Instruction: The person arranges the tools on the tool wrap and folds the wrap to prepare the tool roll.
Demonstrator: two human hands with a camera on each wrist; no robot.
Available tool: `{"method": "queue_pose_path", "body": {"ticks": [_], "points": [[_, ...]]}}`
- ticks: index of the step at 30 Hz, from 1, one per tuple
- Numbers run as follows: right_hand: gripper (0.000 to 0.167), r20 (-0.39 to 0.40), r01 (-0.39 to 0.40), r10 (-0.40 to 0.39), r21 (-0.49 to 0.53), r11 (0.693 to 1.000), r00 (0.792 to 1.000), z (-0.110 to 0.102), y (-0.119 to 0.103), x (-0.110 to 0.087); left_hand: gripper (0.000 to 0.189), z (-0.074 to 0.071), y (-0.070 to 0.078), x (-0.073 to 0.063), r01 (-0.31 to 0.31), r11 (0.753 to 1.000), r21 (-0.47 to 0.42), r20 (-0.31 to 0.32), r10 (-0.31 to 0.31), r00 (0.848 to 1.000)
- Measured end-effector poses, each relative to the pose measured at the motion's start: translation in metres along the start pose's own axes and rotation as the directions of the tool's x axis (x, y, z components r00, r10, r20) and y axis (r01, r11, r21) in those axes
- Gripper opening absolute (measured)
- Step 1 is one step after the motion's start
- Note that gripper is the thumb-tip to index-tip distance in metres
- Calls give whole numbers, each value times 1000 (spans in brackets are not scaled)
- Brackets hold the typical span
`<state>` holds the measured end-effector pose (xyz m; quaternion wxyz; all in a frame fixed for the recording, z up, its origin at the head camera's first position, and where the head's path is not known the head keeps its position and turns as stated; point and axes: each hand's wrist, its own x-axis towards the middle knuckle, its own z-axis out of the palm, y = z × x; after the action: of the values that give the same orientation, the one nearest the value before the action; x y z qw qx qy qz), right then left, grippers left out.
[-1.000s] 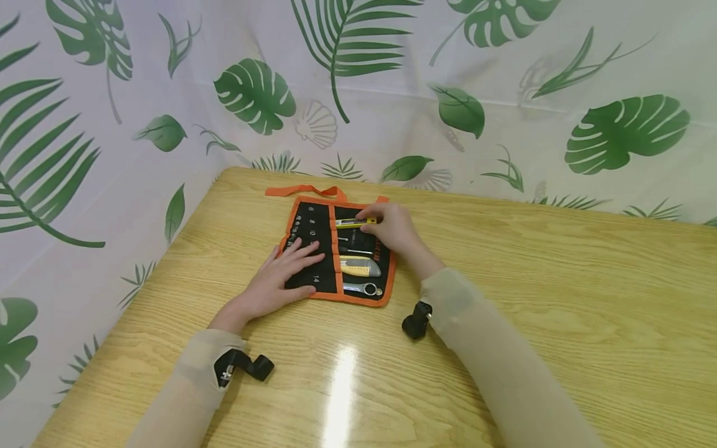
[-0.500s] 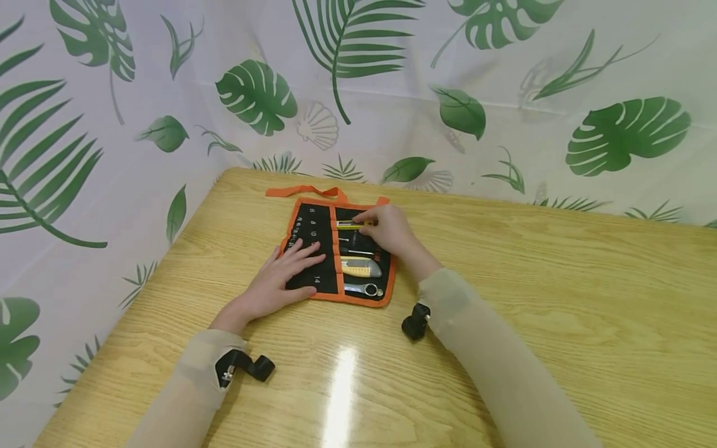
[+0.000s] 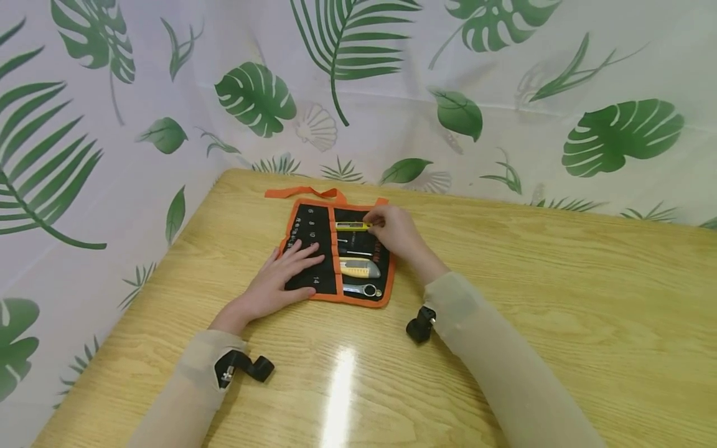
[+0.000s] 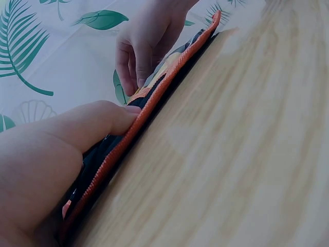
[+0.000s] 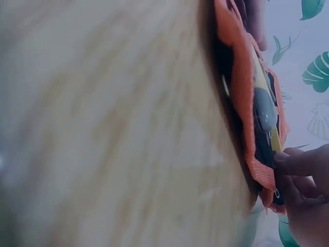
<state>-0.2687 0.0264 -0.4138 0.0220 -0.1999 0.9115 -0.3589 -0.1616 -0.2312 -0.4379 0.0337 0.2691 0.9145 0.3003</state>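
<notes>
A black tool pouch with orange edging (image 3: pixel 361 301) lies spread on the table. My left hand (image 3: pixel 278 278) rests on its left half with fingers spread; in the left wrist view the thumb (image 4: pixel 110 121) presses near the orange edge. At the top pocket my right hand (image 3: pixel 396 232) pinches the outer end of a slim yellow utility knife (image 3: pixel 350 226), whose other end is hidden in the pocket. Below it sit thin screwdriver-like tools (image 3: pixel 355 252), a larger yellow and grey utility knife (image 3: pixel 358 267) and a ring spanner (image 3: pixel 361 289).
An orange tie strap (image 3: pixel 302 190) trails from the pouch's far edge. The wooden table (image 3: pixel 532 298) meets a leaf-printed curtain (image 3: pixel 381 137) at the back and left. Light glares on the table's front middle.
My right fingers have slid a little to the right, to the slim yellow utility knife's outer end, so more of its body shows. The left hand stays put.
</notes>
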Motion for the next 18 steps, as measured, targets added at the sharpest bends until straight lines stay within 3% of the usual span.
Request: {"method": "queue_pose_path", "body": {"ticks": [7,18], "points": [[16,-24,60,-60,-33,998,998,3,-2,1,59,1,-1,0,3,1000,-3,1,-3,1000],[19,-35,88,-90,-43,995,995,9,-9,3,60,2,-4,0,-1,1000,-3,-8,1,1000]]}}
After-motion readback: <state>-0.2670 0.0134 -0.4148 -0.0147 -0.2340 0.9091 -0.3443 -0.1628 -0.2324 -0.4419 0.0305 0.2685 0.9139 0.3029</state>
